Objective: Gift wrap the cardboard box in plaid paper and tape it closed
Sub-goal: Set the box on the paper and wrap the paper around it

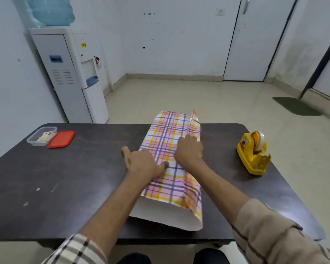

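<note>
Plaid paper (170,180) in pink, yellow and purple lies folded over the box in the middle of the dark table (65,178); the cardboard box itself is hidden under it. The paper's white underside shows at the near end. My left hand (143,162) lies on the left side of the wrapped shape, fingers flat, thumb on the paper. My right hand (189,149) presses on the overlapping seam along the right side, knuckles bent; whether it pinches the edge I cannot tell. A yellow tape dispenser (253,153) stands at the table's right.
A clear plastic container (40,136) with small scraps inside sits at the far left of the table, its red lid (61,139) beside it. A water dispenser (71,73) stands beyond the table's left corner. A white door is at the far right.
</note>
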